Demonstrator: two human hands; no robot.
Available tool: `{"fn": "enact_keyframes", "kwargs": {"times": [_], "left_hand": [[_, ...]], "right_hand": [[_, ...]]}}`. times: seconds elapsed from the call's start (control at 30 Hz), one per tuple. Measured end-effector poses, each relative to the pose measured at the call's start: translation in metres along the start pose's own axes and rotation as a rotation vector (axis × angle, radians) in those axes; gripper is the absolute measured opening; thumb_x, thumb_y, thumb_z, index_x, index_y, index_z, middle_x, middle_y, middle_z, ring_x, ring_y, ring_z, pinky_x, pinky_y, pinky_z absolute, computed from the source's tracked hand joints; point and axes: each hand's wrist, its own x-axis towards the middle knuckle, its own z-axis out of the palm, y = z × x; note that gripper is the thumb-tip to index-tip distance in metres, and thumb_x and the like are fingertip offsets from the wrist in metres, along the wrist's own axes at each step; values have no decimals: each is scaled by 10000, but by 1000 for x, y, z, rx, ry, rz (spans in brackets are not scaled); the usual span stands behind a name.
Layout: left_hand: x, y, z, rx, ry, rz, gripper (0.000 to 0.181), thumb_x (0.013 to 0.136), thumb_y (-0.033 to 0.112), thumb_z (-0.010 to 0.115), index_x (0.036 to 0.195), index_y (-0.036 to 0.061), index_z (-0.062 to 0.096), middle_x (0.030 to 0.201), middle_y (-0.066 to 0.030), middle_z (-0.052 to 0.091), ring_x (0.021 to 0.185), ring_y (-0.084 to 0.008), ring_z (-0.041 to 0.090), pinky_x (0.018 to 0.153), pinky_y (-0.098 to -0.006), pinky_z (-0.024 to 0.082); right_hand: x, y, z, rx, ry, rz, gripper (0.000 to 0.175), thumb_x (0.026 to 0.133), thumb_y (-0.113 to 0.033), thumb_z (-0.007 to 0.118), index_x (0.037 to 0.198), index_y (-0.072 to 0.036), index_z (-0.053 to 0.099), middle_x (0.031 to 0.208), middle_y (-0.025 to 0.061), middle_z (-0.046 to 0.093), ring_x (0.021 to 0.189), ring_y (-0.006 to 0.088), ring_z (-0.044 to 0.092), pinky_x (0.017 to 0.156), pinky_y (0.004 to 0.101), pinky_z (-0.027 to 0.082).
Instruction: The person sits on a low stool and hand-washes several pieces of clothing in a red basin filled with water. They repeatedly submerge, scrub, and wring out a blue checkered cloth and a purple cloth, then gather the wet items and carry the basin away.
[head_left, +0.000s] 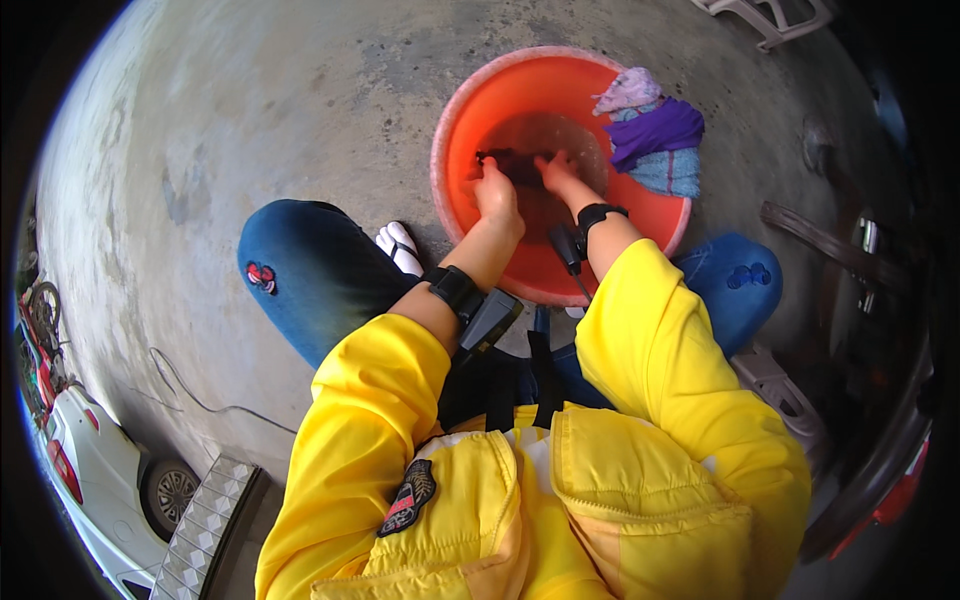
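A large red-orange plastic basin (441, 161) with a pale rim stands on the concrete floor between my knees. Murky water covers its bottom. Down inside it, my left hand (496, 191) grips the near-left end of a dark wet cloth (519, 163). My right hand (559, 172) has hold of the same cloth's right end; some fingertips are hidden by the cloth and water. Over the basin's right rim hang a purple cloth (660, 129), a light blue towel (670, 174) and a pinkish patterned cloth (632, 88).
Plastic stools stand at the upper right (780, 22) and beside my right hip (780, 390). A thin cable (225, 409) crosses the concrete floor (187, 300) on the left. Beyond a tiled ledge (202, 510) is a white car (101, 480). A dark wooden piece (817, 234) lies right.
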Motion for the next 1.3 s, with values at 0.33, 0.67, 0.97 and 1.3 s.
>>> {"fn": "enact_keyframes", "kwargs": {"times": [0.33, 0.67, 0.97, 1.3], "left_hand": [[3, -17, 0, 92, -82, 49, 354, 879, 179, 435, 1217, 74, 418, 1122, -116, 521, 977, -253, 545, 781, -377, 475], [-38, 20, 1, -111, -569, -270, 518, 913, 386, 279, 1243, 27, 454, 1238, -177, 505, 1153, -326, 492, 967, -492, 409], [-24, 16, 1, -155, -534, -288, 387, 864, 349, 357, 982, 61, 586, 1012, -140, 622, 962, -320, 574, 891, -487, 442], [7, -10, 3, 18, -388, -91, 397, 959, 440, 365, 1093, 110, 539, 1062, -81, 607, 918, -285, 592, 838, -485, 476]], "right_hand": [[-37, -26, -91, -72, -612, -432, 361, 700, -122, 667, 1033, 11, 625, 968, 97, 660, 863, 193, 608, 807, 253, 449], [-149, -40, -174, 996, -713, -498, 386, 831, -46, 498, 1211, 19, 504, 1082, 39, 598, 965, 95, 568, 860, 215, 437], [-134, -28, -171, 803, -379, -483, 243, 875, -168, 559, 1058, -8, 570, 979, 91, 635, 901, 174, 591, 816, 292, 466], [-68, -25, -58, 82, 108, -679, 355, 916, -244, 400, 808, 43, 579, 777, 253, 611, 823, 417, 603, 734, 495, 462]]}}
